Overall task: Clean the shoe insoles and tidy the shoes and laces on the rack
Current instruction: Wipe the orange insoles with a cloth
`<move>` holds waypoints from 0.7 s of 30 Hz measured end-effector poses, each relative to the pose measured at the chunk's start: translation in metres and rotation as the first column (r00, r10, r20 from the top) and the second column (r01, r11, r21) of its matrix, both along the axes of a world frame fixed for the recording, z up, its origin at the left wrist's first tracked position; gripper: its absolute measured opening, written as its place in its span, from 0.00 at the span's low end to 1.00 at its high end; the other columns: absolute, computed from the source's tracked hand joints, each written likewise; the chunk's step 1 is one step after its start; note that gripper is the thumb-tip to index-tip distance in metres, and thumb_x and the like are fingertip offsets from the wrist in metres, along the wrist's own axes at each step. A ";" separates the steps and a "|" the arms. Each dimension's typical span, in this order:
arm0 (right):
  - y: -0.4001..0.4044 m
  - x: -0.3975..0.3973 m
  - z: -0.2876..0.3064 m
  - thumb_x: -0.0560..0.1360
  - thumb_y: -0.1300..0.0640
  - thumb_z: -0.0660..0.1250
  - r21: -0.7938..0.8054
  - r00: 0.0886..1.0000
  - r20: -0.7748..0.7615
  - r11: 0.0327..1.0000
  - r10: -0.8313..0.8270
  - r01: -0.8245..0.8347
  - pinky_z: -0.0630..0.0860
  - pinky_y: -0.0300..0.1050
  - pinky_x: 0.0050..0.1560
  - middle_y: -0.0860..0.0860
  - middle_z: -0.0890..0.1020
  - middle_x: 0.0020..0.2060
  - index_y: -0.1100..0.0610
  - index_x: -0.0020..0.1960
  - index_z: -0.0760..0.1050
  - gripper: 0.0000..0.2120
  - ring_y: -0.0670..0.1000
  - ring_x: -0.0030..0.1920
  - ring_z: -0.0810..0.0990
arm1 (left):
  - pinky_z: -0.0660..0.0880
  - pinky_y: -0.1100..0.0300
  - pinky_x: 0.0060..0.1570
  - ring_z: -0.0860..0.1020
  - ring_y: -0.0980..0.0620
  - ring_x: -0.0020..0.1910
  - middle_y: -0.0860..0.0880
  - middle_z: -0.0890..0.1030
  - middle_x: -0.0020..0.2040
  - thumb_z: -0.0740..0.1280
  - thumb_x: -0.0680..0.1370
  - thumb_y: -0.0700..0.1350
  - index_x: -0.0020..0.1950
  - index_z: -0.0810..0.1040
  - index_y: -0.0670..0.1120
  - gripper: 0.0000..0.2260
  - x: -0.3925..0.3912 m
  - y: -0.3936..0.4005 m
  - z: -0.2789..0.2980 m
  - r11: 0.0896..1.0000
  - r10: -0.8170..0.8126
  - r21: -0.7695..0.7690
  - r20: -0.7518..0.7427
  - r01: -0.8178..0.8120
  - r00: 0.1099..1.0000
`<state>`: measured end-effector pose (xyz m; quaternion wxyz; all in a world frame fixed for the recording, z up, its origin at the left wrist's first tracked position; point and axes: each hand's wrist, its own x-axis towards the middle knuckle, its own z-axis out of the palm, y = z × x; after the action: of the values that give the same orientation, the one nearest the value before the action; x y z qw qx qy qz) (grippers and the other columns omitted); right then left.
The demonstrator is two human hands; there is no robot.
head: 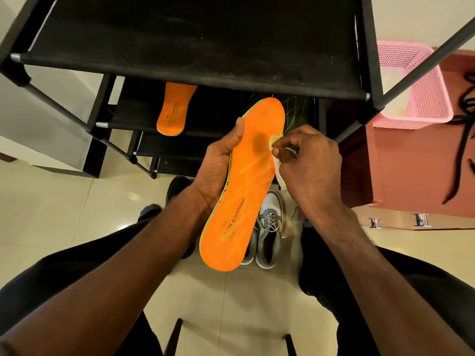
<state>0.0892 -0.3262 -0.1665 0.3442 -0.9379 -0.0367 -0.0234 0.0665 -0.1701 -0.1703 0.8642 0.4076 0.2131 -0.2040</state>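
Observation:
My left hand (218, 163) grips an orange insole (246, 201) by its left edge and holds it up, printed side facing me, with a dark stain near its upper middle. At the insole's right edge my right hand (308, 158) pinches a small white cloth (279, 170), most of it hidden behind the fingers. A second orange insole (173, 109) lies on the second shelf of the black shoe rack (180, 34). A pair of grey and white sneakers (267, 235) stands on the floor below the held insole.
A pink mesh basket (416, 86) sits on a reddish surface (401, 160) to the right, with black laces (462, 140) lying beside it. A black shoe (177, 186) is on the tiled floor by my left knee. My legs frame the bottom of the view.

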 end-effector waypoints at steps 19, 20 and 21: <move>0.035 -0.040 0.003 0.75 0.62 0.65 0.118 0.948 0.120 0.944 0.294 -0.307 0.81 0.56 0.47 0.46 0.81 0.43 0.56 0.45 0.87 0.11 0.52 0.46 0.79 | 0.79 0.51 0.57 0.80 0.40 0.58 0.39 0.84 0.57 0.46 0.86 0.62 0.68 0.73 0.40 0.30 0.002 0.010 -0.007 0.989 0.031 -0.143 0.004 -0.031 1.000; 0.034 -0.040 0.003 0.75 0.61 0.64 0.079 0.946 0.128 0.947 0.299 -0.311 0.80 0.59 0.46 0.46 0.82 0.44 0.55 0.46 0.87 0.12 0.54 0.46 0.79 | 0.80 0.51 0.55 0.81 0.41 0.57 0.39 0.84 0.57 0.46 0.86 0.62 0.68 0.73 0.40 0.30 0.002 0.011 -0.009 0.991 0.033 -0.132 0.000 -0.033 0.999; 0.031 -0.037 0.004 0.74 0.62 0.67 0.007 0.952 0.143 0.961 0.271 -0.275 0.79 0.60 0.46 0.45 0.82 0.44 0.53 0.46 0.87 0.10 0.55 0.46 0.79 | 0.83 0.52 0.51 0.84 0.43 0.52 0.40 0.85 0.55 0.46 0.86 0.62 0.67 0.73 0.40 0.29 0.001 0.009 -0.008 0.991 0.026 -0.131 0.001 -0.026 1.000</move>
<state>0.0525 -0.2950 -0.1624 0.3531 -0.9151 -0.1898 -0.0422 0.0675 -0.1607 -0.1785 0.8919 0.3476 0.2035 -0.2056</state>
